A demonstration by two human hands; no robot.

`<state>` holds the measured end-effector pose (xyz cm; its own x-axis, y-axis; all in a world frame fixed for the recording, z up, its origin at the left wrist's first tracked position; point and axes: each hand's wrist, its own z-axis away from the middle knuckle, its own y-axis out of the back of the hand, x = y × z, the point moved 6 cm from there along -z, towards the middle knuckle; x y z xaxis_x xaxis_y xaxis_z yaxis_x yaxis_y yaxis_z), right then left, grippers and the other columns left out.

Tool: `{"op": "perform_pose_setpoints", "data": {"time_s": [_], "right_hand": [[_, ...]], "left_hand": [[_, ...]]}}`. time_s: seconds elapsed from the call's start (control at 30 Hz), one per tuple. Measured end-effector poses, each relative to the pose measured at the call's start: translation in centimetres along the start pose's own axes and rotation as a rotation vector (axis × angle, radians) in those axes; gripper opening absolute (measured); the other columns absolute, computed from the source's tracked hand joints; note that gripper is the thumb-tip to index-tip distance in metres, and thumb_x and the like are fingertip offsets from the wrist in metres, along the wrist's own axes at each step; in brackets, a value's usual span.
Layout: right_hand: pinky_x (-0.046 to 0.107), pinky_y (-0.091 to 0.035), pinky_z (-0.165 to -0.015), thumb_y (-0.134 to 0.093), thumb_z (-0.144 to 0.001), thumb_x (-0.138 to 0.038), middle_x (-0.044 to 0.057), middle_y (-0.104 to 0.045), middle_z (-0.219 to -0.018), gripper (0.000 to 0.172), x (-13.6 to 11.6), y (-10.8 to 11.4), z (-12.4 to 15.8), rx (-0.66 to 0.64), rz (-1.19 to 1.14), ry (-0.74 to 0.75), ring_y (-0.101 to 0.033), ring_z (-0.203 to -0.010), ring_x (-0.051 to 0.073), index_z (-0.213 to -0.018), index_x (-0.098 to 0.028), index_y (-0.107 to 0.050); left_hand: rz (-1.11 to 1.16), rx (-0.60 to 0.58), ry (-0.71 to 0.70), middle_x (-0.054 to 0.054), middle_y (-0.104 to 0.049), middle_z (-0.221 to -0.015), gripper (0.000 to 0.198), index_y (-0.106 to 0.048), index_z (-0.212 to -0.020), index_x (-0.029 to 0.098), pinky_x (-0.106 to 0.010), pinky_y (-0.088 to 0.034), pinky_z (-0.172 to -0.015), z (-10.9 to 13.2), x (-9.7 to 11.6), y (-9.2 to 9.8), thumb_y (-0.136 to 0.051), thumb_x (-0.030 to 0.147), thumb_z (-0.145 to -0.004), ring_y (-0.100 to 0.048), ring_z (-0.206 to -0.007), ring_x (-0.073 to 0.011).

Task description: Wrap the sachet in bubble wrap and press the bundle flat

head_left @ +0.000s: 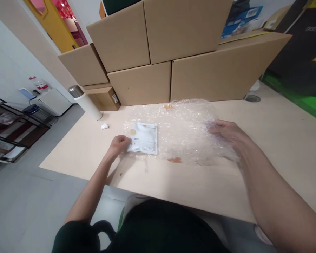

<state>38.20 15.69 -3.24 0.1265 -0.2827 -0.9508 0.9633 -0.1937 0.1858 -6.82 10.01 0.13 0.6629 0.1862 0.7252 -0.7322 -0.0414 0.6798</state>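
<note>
A sheet of clear bubble wrap lies spread on the table, with orange tape pieces at its far and near edges. Flat on its left part rests a white printed packet. My left hand is closed at the packet's lower left corner, fingertips on its edge; whether it also pinches the wrap beneath is hidden. My right hand grips the right end of the bubble wrap, which looks bunched and slightly raised there. Some of the right fingers are hidden behind the plastic.
Cardboard boxes stand stacked along the back of the table. A white flask with a metal lid stands at the left, near a small crumpled white scrap. A clear tape roll lies at the back right.
</note>
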Motion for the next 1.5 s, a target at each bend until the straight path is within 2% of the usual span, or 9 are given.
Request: {"op": "perform_pose_setpoints", "data": {"time_s": [0.17, 0.37, 0.53, 0.63, 0.8, 1.0, 1.23, 1.33, 1.5], "right_hand": [[0.034, -0.050, -0.057, -0.072, -0.065, -0.014, 0.002, -0.067, -0.070, 0.017, 0.1, 0.3, 0.8, 0.003, 0.063, -0.088, -0.063, -0.059, 0.020, -0.079, -0.024, -0.071], [0.055, -0.049, -0.090, -0.065, -0.078, -0.028, 0.012, -0.066, -0.118, 0.029, -5.8, 0.9, 4.3, 0.316, 0.472, 0.520, -0.064, -0.105, 0.035, -0.107, -0.029, -0.071], [0.052, -0.048, -0.098, -0.053, -0.091, -0.034, 0.011, -0.066, -0.127, 0.033, -9.4, -11.7, 11.4, -0.255, 0.471, 0.868, -0.060, -0.117, 0.030, -0.120, -0.023, -0.067], [0.050, -0.039, -0.108, -0.044, -0.099, -0.036, 0.015, -0.059, -0.139, 0.039, -8.6, -20.4, 14.3, -0.596, 0.626, 0.888, -0.051, -0.129, 0.030, -0.128, -0.017, -0.061], [0.044, -0.041, -0.100, -0.038, -0.102, -0.046, 0.017, -0.065, -0.122, 0.040, -6.8, -26.2, 14.1, -0.667, 0.786, 0.736, -0.057, -0.117, 0.030, -0.115, -0.016, -0.061], [0.040, -0.045, -0.093, -0.037, -0.099, -0.059, 0.009, -0.068, -0.117, 0.047, -6.2, -23.8, 12.7, -0.717, 0.261, 0.424, -0.061, -0.106, 0.025, -0.110, -0.023, -0.065], [0.036, -0.053, -0.072, -0.050, -0.091, -0.054, 0.009, -0.072, -0.093, 0.038, -3.0, -19.2, 10.0, -0.690, -0.340, -0.081, -0.065, -0.081, 0.023, -0.094, -0.021, -0.068], [0.035, -0.053, -0.073, -0.064, -0.079, -0.033, 0.009, -0.072, -0.086, 0.016, -2.6, -15.4, 8.4, -0.546, -0.295, -0.037, -0.064, -0.078, 0.022, -0.085, -0.019, -0.068], [0.038, -0.049, -0.090, -0.059, -0.080, -0.024, 0.011, -0.067, -0.119, 0.025, -4.8, -10.9, 7.4, -0.182, 0.150, 0.465, -0.062, -0.101, 0.025, -0.103, -0.020, -0.069]], "left_hand": [[-0.074, 0.104, 0.077, 0.003, -0.045, -0.047, 0.024, -0.054, -0.057, 0.018, -0.023, -0.028, -0.046, -0.2, -3.0, 2.8, -0.058, 0.038, -0.070, -0.044, -0.049, -0.0121], [-0.121, 0.140, 0.116, 0.001, -0.049, -0.050, 0.020, -0.057, -0.057, 0.019, -0.026, -0.031, -0.051, -0.3, -3.7, 3.0, -0.060, 0.033, -0.070, -0.049, -0.055, -0.0151], [-0.129, 0.146, 0.127, 0.001, -0.055, -0.056, 0.017, -0.058, -0.061, 0.020, -0.026, -0.031, -0.055, -0.5, -3.8, 3.3, -0.063, 0.033, -0.070, -0.050, -0.058, -0.0152], [-0.077, 0.182, 0.139, 0.002, -0.057, -0.059, 0.014, -0.059, -0.070, 0.020, -0.025, -0.032, -0.055, -0.8, -4.0, 3.5, -0.066, 0.032, -0.067, -0.050, -0.059, -0.0145], [0.131, 0.126, 0.120, 0.003, -0.052, -0.056, 0.022, -0.057, -0.074, 0.018, -0.024, -0.034, -0.051, -0.8, -3.1, 3.6, -0.066, 0.036, -0.065, -0.046, -0.050, -0.0117], [0.391, 0.035, -0.086, 0.003, -0.055, -0.065, 0.039, -0.055, -0.081, 0.018, -0.021, -0.038, -0.052, 1.0, 3.4, 2.8, -0.071, 0.051, -0.070, -0.048, -0.053, -0.0089], [0.213, -0.232, -0.333, -0.009, -0.065, -0.096, 0.058, -0.066, -0.106, 0.015, -0.028, -0.050, -0.065, 2.2, 11.4, -5.0, -0.039, 0.065, -0.093, -0.059, -0.082, -0.0198], [-0.018, -0.238, -0.495, -0.010, -0.067, -0.091, 0.050, -0.071, -0.099, 0.016, -0.035, -0.050, -0.084, 1.8, 12.5, -8.1, -0.037, 0.052, -0.097, -0.056, -0.099, -0.0265], [-0.246, -0.230, -0.493, -0.012, -0.060, -0.102, 0.038, -0.069, -0.118, 0.016, -0.042, -0.045, -0.100, 1.3, 11.5, -11.0, -0.049, 0.035, -0.091, -0.054, -0.113, -0.0295]]}}
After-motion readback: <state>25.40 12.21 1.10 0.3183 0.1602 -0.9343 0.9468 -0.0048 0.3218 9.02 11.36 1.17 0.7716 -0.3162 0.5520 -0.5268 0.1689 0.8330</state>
